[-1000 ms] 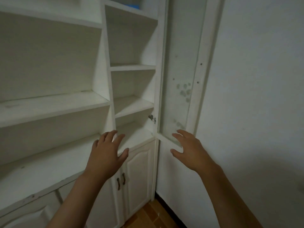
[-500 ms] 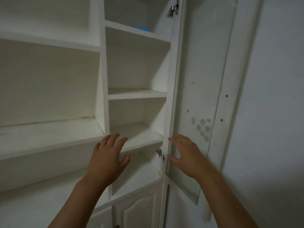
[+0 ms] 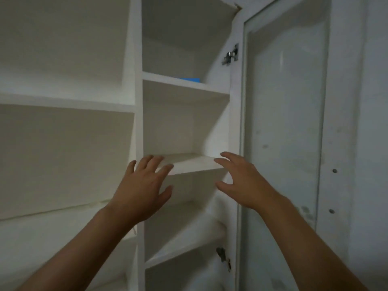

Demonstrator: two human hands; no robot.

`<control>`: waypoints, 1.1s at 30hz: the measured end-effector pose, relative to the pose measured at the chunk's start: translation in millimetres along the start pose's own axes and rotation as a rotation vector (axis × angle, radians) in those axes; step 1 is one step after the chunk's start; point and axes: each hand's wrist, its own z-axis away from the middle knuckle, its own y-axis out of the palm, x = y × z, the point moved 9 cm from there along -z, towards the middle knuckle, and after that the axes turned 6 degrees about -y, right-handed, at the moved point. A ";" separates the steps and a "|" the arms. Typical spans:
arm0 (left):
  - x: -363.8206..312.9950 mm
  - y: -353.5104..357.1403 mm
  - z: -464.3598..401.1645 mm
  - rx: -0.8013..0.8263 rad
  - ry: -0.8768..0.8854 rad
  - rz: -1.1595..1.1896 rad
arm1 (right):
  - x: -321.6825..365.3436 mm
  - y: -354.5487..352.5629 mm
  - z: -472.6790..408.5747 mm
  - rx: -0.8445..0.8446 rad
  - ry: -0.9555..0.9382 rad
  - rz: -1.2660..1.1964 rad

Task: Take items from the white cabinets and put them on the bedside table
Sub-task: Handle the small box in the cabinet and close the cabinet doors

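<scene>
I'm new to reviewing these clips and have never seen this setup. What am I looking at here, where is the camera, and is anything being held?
There is no machine: a person wears a wide-angle camera on the head, so you see their own two bare arms reaching forward. The left hand and right hand are both spread open and hold nothing. In front stands a white cabinet with open shelves; its glass door is swung open on the right. The shelves look bare except for a blue item on an upper shelf, only partly visible. No bedside table is in view.
</scene>
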 end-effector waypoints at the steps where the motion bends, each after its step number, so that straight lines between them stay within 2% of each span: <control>1: 5.2 -7.9 -14.6 -0.026 0.017 -0.007 | 2.4 -7.4 -13.5 -0.022 -0.009 0.012; 9: 42.7 -67.1 -125.0 -0.202 0.118 -0.054 | 11.7 -53.2 -106.3 -0.153 -0.022 0.050; 18: 46.4 -81.6 -192.8 -0.331 0.168 -0.125 | 11.3 -84.1 -187.2 -0.210 -0.037 0.035; 26: 62.2 -102.4 -253.4 -0.458 0.153 -0.202 | -0.6 -107.1 -263.2 -0.274 -0.150 0.037; 33: 67.9 -103.4 -286.1 -0.509 0.100 -0.342 | -22.4 -117.7 -330.6 -0.281 -0.150 0.022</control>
